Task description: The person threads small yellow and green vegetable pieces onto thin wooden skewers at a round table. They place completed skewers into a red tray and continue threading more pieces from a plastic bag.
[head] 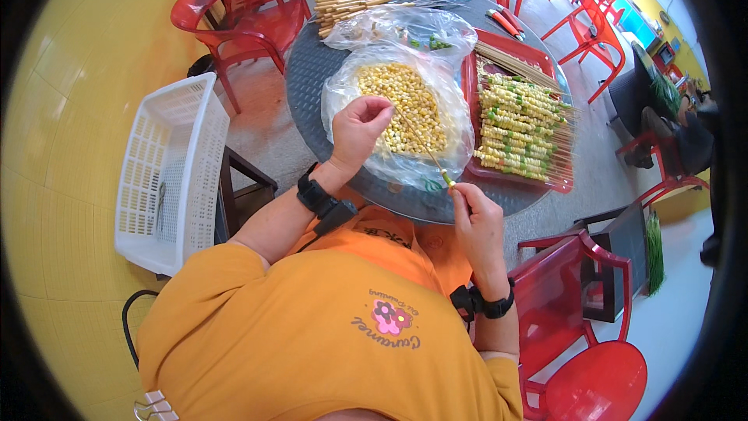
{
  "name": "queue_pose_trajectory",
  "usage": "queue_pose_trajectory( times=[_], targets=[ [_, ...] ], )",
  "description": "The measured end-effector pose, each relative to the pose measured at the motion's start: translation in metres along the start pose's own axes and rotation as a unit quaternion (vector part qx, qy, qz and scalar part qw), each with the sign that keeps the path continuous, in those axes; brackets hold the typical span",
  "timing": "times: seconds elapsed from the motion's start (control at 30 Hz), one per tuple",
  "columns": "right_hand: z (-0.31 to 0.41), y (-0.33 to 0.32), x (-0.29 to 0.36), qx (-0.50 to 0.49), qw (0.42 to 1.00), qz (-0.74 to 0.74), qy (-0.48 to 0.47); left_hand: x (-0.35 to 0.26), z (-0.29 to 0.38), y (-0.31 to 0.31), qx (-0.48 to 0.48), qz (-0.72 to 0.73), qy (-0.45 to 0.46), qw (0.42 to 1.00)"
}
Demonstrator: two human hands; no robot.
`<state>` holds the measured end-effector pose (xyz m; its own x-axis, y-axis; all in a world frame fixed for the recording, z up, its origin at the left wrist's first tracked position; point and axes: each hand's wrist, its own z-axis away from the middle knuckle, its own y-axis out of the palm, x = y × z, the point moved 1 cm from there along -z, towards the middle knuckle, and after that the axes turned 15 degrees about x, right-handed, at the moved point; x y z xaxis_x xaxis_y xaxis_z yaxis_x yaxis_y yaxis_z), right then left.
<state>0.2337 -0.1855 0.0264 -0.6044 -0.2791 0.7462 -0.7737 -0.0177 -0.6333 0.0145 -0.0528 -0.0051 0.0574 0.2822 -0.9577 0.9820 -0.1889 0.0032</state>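
Observation:
A thin bamboo skewer (418, 135) runs slantwise between my two hands, above an open clear plastic bag (345, 90) of yellow corn kernels (409, 96). At its far end, the thumb and forefinger of my left hand (359, 131) are pinched together; whether a kernel sits between them is hidden. My right hand (480, 219) grips the near end, by the table's front edge. A green vegetable piece (447, 178) and pale kernels are threaded on the skewer just beyond my right fingers. To the right, a red tray (471, 79) bears several rows of finished corn skewers (517, 128).
The round dark table (307, 93) also bears wooden-handled metal skewers (350, 3), a second clear bag (374, 26) with green pieces, and red-handled knives or scissors (506, 22). A white plastic basket (196, 187) stands left. Red chairs (575, 298) surround me; people sit farther right.

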Motion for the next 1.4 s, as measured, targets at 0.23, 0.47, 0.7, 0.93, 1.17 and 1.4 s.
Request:
queue_pose_trajectory(
  times=[0.23, 0.47, 0.7, 0.93, 1.17, 1.4],
  targets=[
    [-0.002, -0.002, -0.005, 0.0, 1.0, -0.013, 0.014, -0.001, 0.016, 0.034, 0.074, 0.024, -0.028, 0.997],
    [-0.006, -0.003, -0.016, -0.004, 0.999, -0.004, 0.044, -0.003, 0.03, 0.057, 0.231, 0.009, -0.057, 0.971],
    [-0.007, -0.01, -0.031, -0.028, 0.997, -0.024, 0.06, -0.001, -0.003, 0.041, 0.351, -0.038, -0.073, 0.933],
    [-0.01, -0.026, -0.063, -0.123, 0.982, 0.085, 0.114, 0.011, -0.071, 0.008, 0.216, -0.325, 0.031, 0.92],
    [-0.007, -0.029, -0.077, -0.128, 0.965, 0.168, 0.155, 0.027, -0.089, 0.023, 0.194, -0.487, 0.146, 0.839],
    [-0.008, -0.037, -0.061, -0.081, 0.99, 0.064, 0.094, 0.026, -0.089, 0.005, 0.212, -0.212, -0.021, 0.954]
  ],
)
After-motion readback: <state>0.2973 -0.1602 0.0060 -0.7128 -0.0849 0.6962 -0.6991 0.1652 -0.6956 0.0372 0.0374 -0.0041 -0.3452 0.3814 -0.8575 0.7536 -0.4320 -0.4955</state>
